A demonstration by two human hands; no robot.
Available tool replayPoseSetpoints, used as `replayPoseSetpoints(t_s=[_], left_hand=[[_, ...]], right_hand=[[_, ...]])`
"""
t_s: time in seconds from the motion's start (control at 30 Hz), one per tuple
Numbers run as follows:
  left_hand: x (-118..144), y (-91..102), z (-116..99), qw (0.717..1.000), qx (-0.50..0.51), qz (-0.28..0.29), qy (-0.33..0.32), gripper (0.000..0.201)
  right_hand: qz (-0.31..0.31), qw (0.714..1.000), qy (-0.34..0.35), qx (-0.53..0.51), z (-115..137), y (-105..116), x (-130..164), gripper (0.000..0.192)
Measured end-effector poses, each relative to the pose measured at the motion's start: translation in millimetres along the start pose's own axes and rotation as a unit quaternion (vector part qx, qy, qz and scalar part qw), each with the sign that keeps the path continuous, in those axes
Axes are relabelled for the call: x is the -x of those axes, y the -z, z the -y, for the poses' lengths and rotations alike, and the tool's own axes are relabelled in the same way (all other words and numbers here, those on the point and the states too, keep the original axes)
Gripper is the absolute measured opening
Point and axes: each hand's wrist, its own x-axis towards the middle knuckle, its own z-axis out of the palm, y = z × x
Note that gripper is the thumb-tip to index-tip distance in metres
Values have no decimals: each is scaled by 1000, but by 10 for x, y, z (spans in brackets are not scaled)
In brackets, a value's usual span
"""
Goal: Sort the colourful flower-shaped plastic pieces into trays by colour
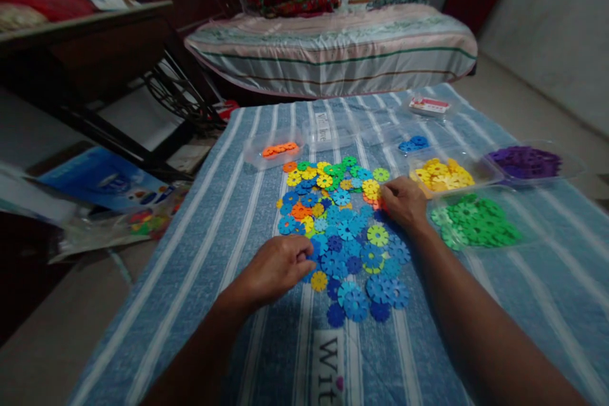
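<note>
A heap of flat plastic snowflake discs [347, 235], mostly blue with yellow, green and orange ones, lies on a blue striped cloth [228, 216]. My left hand [278, 266] rests palm down at the heap's left edge, fingertips on blue discs. My right hand [403, 202] sits at the heap's right edge, fingers curled on an orange disc [375, 203]. Whether either hand actually grips a disc is hidden by the fingers.
Clear trays ring the heap: orange discs [278, 150], blue discs [413, 143], yellow discs [442, 175], purple discs [526, 162], green discs [476, 222]. A small lidded box [428, 105] lies farther back. A bed [333, 51] stands behind, a dark table [80, 44] to the left.
</note>
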Motion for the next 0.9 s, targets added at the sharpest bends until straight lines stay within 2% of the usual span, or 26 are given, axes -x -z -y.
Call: replayPoseSetpoints(t_s=[0.13, 0.27, 0.53, 0.7, 0.8, 0.9], left_hand=[[104, -188, 13, 999, -42, 26, 16, 10], [136, -324, -33, 997, -81, 11, 10, 9], [135, -354, -26, 997, -75, 5, 23, 9], [146, -272, -49, 998, 4, 23, 64, 18], [126, -193, -66, 992, 89, 40, 79, 24], [16, -153, -106, 980, 185, 23, 74, 24]], right_hand=[[5, 1000, -1, 1, -15, -3, -4, 30], [3, 1000, -1, -6, -16, -5, -9, 30], [-2, 1000, 1, -2, 2, 5, -5, 29], [-3, 1000, 2, -7, -8, -11, -1, 29], [-4, 1000, 2, -4, -11, -24, -7, 29], [-3, 1000, 3, 1, -7, -33, -17, 28]])
